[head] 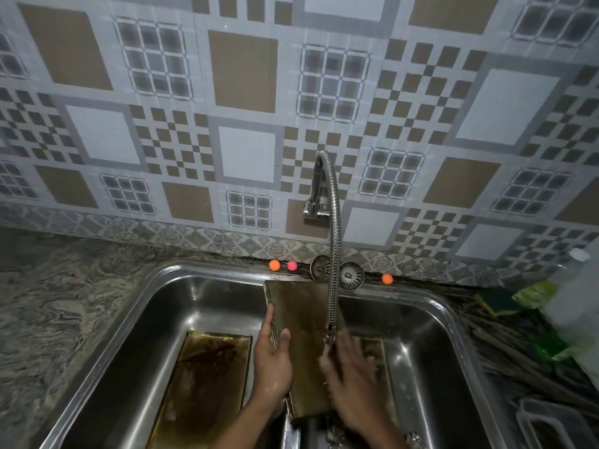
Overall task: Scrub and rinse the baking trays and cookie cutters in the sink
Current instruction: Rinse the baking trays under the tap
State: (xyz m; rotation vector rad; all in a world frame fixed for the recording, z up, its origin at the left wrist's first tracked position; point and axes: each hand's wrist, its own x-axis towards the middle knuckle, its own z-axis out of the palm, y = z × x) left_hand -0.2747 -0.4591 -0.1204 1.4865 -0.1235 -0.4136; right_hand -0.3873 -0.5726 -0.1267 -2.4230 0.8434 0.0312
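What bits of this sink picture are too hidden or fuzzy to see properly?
Right hand: head view, motion blur; whether it holds a scrubber is unclear.
Right-basin tray: mostly hidden behind that hand and the held tray the left hand grips.
Clear container: cut off by the bottom-right corner.
Bottle: blurred, cut by the right edge.
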